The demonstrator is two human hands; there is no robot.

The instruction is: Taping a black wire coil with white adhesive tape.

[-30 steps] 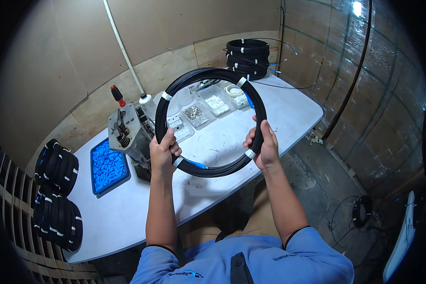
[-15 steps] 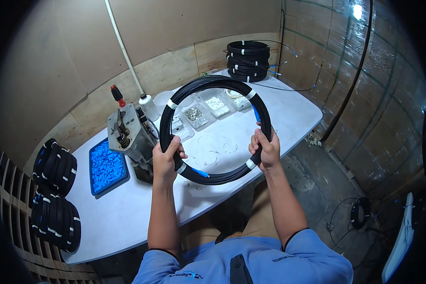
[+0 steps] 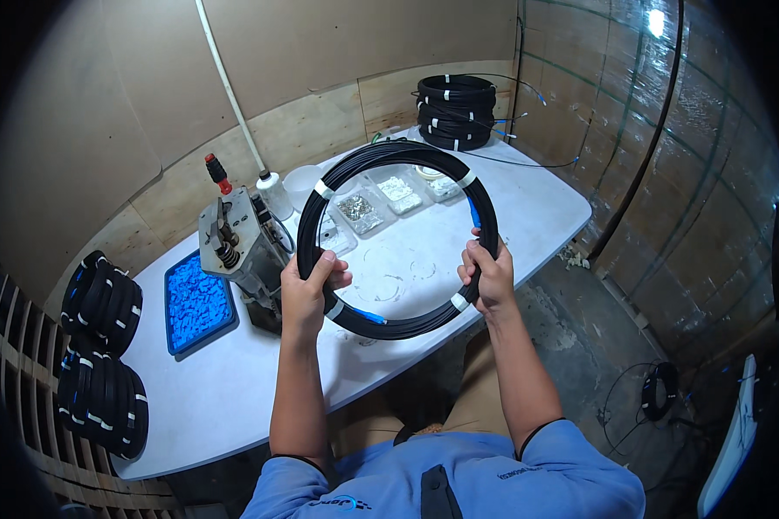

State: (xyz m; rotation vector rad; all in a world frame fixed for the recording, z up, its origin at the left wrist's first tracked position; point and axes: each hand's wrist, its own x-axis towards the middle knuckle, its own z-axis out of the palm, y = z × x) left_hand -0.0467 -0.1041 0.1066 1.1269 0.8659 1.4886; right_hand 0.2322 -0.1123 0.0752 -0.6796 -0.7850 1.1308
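A coil of black cable [image 3: 389,327], bound by several white tape bands, is held up in front of me over the table. My left hand [image 3: 310,290] is closed around the coil's left side, thumb over the front. On the opposite side my right hand [image 3: 488,275] grips it, just below a blue connector [image 3: 474,214] lying along the inner edge. Another blue connector [image 3: 370,317] shows at the lower left of the ring. Through the coil's opening the white table top [image 3: 389,259] is visible.
Left of the coil stands a metal bench machine [image 3: 242,238] with a red-black handle, beside a blue tray [image 3: 201,307] of small blue parts. Clear boxes [image 3: 357,212] of small parts sit behind. Coils are stacked at the back right [image 3: 455,112] and left [image 3: 102,406].
The coil and both hands have shifted very slightly to the right in view. Both hands keep the same hold on it.
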